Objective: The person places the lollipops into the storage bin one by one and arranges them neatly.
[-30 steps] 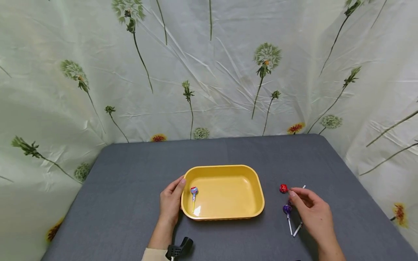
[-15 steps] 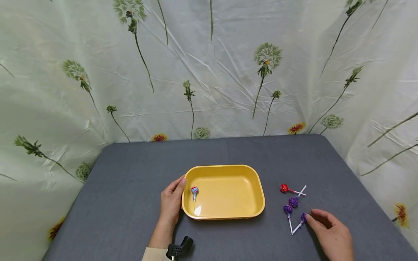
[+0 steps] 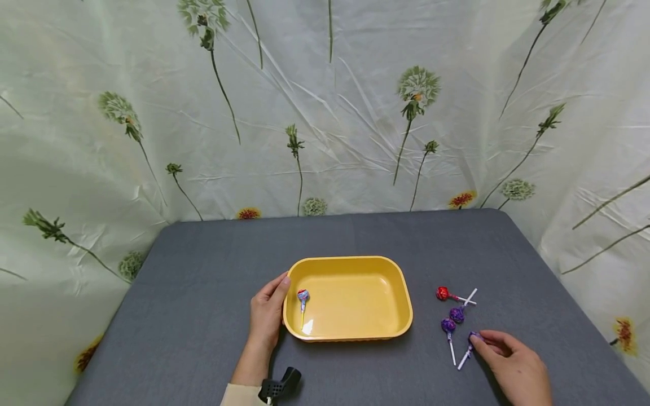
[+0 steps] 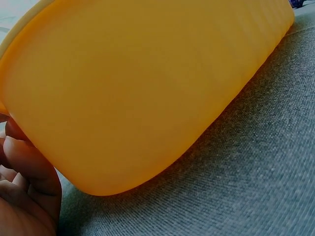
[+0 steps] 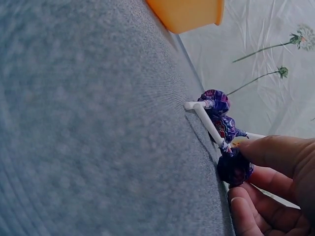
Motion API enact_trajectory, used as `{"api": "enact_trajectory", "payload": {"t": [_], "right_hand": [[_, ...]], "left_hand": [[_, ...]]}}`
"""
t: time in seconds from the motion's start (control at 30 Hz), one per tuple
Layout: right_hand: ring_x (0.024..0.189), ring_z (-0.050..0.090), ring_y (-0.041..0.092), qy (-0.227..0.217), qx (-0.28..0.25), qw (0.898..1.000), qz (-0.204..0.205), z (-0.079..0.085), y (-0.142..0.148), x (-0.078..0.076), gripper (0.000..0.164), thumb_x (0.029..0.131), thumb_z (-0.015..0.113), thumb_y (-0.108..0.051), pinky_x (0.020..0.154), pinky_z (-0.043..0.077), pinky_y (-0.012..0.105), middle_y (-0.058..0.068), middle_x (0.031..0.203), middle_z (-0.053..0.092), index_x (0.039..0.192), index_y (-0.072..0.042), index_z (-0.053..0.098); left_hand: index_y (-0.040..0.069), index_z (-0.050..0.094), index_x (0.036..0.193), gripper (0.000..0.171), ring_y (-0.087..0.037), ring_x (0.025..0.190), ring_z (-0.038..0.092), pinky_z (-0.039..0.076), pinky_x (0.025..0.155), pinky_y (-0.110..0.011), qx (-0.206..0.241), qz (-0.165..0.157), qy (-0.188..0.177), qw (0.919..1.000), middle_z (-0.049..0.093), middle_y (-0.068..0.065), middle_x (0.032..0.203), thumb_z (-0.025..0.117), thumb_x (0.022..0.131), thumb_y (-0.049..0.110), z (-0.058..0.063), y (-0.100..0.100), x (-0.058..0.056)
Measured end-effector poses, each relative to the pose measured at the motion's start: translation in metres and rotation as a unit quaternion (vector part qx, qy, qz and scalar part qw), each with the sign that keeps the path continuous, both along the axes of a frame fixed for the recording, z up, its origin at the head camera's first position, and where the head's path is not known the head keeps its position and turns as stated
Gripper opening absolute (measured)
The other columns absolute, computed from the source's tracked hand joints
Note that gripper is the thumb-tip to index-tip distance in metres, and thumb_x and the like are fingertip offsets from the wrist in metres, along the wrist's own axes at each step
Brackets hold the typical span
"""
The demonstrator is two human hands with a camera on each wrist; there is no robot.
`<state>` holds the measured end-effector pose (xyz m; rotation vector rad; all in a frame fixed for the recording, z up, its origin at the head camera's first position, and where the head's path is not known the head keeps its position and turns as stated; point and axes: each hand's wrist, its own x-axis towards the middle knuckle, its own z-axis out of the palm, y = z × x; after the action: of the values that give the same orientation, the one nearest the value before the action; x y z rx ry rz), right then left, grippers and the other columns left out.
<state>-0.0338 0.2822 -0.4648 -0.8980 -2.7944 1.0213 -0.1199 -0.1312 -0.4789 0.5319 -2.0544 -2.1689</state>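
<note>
My left hand (image 3: 266, 313) grips the left side of a yellow tray (image 3: 355, 299), thumb over the rim; the left wrist view shows its curled fingers (image 4: 29, 167) beside the tray's outer wall. A lollipop (image 3: 303, 295) with a blue and red wrapper lies inside, near that side. To the right of the tray, my right hand (image 3: 513, 363) pinches the wrapped head of a purple lollipop (image 5: 235, 168) between thumb and fingers, its white stick pointing toward the front left. Beside it lie two more purple lollipops (image 3: 456, 314) and a red lollipop (image 3: 442, 293).
A dark grey cloth (image 3: 228, 254) covers the table. Behind it hangs a pale curtain (image 3: 345, 113) printed with dandelions. A black strap device (image 3: 279, 385) sits at my left wrist. The red lollipop's stick crosses that of a purple one.
My right hand has left the red lollipop, moved toward the front right and taken hold of the nearest purple lollipop, whose stick has shifted slightly. The left hand stays on the tray.
</note>
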Motion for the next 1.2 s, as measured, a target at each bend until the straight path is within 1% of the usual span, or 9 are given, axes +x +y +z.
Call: {"api": "enact_trajectory", "payload": {"t": [0.23,0.3,0.43,0.57,0.77,0.83,0.93,1.07,1.2], "right_hand": [[0.074,0.062,0.003,0.001,-0.002,1.000,-0.001,0.001,0.000,-0.001,0.051,0.090,0.076,-0.047,0.060,0.045,0.020,0.011,0.101,0.079,0.116,-0.003,0.074],[0.074,0.062,0.000,0.003,-0.004,1.000,-0.003,0.002,-0.002,-0.001,0.054,0.090,0.075,-0.050,0.060,0.045,0.019,0.012,0.103,0.079,0.118,-0.004,0.074],[0.072,0.056,-0.011,0.016,-0.015,1.000,0.000,0.007,-0.007,-0.001,0.054,0.090,0.075,-0.052,0.061,0.044,0.014,0.010,0.105,0.079,0.120,-0.007,0.074],[0.073,0.053,-0.017,0.032,-0.032,0.999,0.013,0.013,-0.013,-0.002,0.053,0.089,0.075,-0.054,0.063,0.044,0.011,0.003,0.103,0.080,0.121,-0.011,0.075],[0.077,0.058,-0.017,0.106,-0.043,0.992,0.061,0.025,-0.025,-0.009,0.039,0.090,0.078,-0.044,0.065,0.045,0.010,-0.018,0.088,0.075,0.115,-0.014,0.077],[0.077,0.059,-0.016,0.126,-0.056,0.988,0.072,0.031,-0.033,-0.014,0.037,0.090,0.079,-0.039,0.065,0.047,0.009,-0.022,0.087,0.073,0.115,-0.012,0.077],[0.078,0.061,-0.013,0.131,-0.083,0.984,0.082,0.040,-0.046,-0.024,0.038,0.090,0.080,-0.036,0.066,0.050,0.010,-0.014,0.093,0.075,0.117,-0.010,0.076],[0.081,0.062,-0.007,0.114,-0.105,0.983,0.102,0.052,-0.066,-0.037,0.041,0.091,0.079,-0.037,0.068,0.053,0.013,0.005,0.108,0.077,0.121,-0.010,0.074],[0.086,0.063,-0.005,0.107,-0.119,0.977,0.137,0.061,-0.086,-0.051,0.039,0.093,0.076,-0.037,0.072,0.054,0.014,0.009,0.116,0.075,0.123,-0.012,0.073]], "left_hand": [[0.004,0.067,0.134,0.045,-0.004,0.106,0.067,0.056,0.083,-0.015,0.008,-0.005,0.008,0.9999,0.066,-0.018,0.137,0.067,0.100,0.034,-0.002,-0.001,-0.001],[0.004,0.067,0.134,0.046,-0.006,0.108,0.067,0.056,0.083,-0.015,0.008,-0.004,0.007,0.9999,0.066,-0.018,0.137,0.067,0.100,0.034,-0.002,-0.001,0.000],[0.005,0.067,0.135,0.047,-0.014,0.116,0.067,0.056,0.084,-0.015,0.000,-0.004,0.004,1.0000,0.065,-0.018,0.138,0.067,0.100,0.036,-0.001,-0.001,0.001],[0.006,0.066,0.136,0.048,-0.020,0.120,0.065,0.056,0.084,-0.015,-0.004,-0.004,0.002,1.0000,0.065,-0.018,0.139,0.067,0.100,0.037,0.000,-0.001,0.001],[0.006,0.066,0.136,0.049,-0.014,0.112,0.067,0.057,0.080,-0.016,0.002,-0.006,-0.002,1.0000,0.065,-0.018,0.139,0.068,0.099,0.039,0.000,-0.001,0.000],[0.006,0.066,0.135,0.049,-0.010,0.109,0.067,0.057,0.079,-0.016,0.004,-0.007,-0.001,1.0000,0.065,-0.018,0.138,0.068,0.099,0.039,-0.001,-0.002,0.000],[0.006,0.067,0.135,0.048,-0.007,0.100,0.068,0.057,0.074,-0.017,0.005,-0.006,0.002,1.0000,0.066,-0.019,0.137,0.069,0.099,0.038,-0.002,-0.003,0.000],[0.007,0.068,0.134,0.047,-0.003,0.092,0.067,0.057,0.069,-0.017,0.007,-0.005,0.003,1.0000,0.067,-0.019,0.135,0.069,0.099,0.037,-0.002,-0.003,-0.001],[0.008,0.068,0.134,0.047,-0.004,0.078,0.066,0.053,0.059,-0.018,0.008,-0.004,-0.002,1.0000,0.068,-0.019,0.131,0.069,0.098,0.038,-0.001,-0.003,-0.001]]}}
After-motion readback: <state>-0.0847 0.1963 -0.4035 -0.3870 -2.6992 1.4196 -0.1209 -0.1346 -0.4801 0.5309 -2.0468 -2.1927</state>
